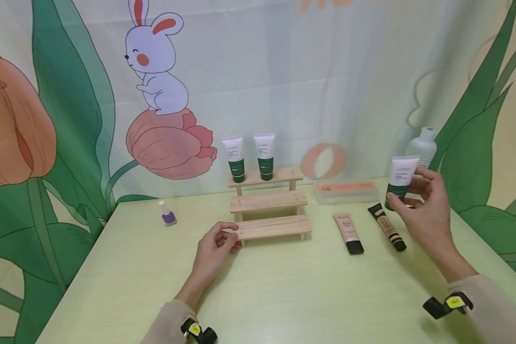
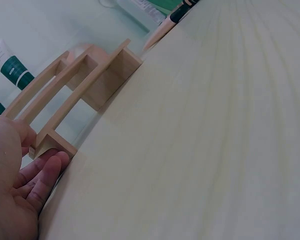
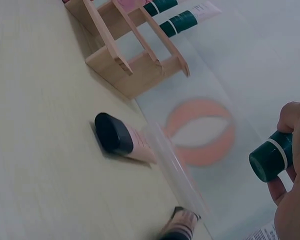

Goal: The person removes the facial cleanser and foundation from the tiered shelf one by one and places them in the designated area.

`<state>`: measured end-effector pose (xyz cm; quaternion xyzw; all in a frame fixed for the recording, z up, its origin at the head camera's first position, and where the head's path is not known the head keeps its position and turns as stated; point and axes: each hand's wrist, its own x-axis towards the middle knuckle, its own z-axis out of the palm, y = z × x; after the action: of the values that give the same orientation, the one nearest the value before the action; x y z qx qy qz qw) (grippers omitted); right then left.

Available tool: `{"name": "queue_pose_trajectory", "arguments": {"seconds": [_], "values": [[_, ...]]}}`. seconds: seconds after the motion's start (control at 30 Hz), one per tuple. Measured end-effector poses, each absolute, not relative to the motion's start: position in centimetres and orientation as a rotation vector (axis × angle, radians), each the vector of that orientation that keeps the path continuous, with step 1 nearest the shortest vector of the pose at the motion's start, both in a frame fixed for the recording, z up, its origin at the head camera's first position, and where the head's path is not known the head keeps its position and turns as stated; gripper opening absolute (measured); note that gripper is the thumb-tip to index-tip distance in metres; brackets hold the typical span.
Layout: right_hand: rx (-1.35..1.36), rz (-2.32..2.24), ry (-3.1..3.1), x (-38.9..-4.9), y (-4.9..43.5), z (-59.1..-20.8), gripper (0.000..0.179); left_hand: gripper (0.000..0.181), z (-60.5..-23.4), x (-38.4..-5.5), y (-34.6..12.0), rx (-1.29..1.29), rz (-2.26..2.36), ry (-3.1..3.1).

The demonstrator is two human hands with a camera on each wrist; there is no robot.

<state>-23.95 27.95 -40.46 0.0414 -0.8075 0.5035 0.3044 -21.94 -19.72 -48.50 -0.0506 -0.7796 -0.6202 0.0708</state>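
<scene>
A three-tier wooden stand (image 1: 268, 203) is on the table, two white-and-green squeeze tubes (image 1: 264, 156) standing on its top step. At the stand's left end my left hand (image 1: 212, 248) grips the lowest step, its fingers around the end of the wood (image 2: 55, 142). On the right, my right hand (image 1: 430, 210) holds a third white-and-green squeeze tube (image 1: 401, 177) upright by its lower part. In the right wrist view the held tube's green cap (image 3: 267, 160) shows between thumb and fingers, and the hand hides the rest.
A pink BB cream tube (image 1: 348, 232) and a brown tube with a black cap (image 1: 387, 227) lie right of the stand. Behind them is a clear flat case (image 1: 347, 193). A white bottle (image 1: 422, 145) stands at the back right, a purple nail polish bottle (image 1: 167, 215) at the left.
</scene>
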Motion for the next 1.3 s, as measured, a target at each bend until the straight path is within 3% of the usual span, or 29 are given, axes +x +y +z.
{"name": "queue_pose_trajectory", "arguments": {"seconds": [0.63,1.3], "values": [[-0.195,1.323,-2.126,-19.1,34.7,-42.4,0.081,0.017,-48.3,-21.8,-19.6,-0.154,-1.849,-2.349],[-0.223,1.031,-2.416,-12.9,38.6,-46.8,0.078,0.016,-48.3,-21.8,-19.7,-0.164,-1.86,-2.345]]}}
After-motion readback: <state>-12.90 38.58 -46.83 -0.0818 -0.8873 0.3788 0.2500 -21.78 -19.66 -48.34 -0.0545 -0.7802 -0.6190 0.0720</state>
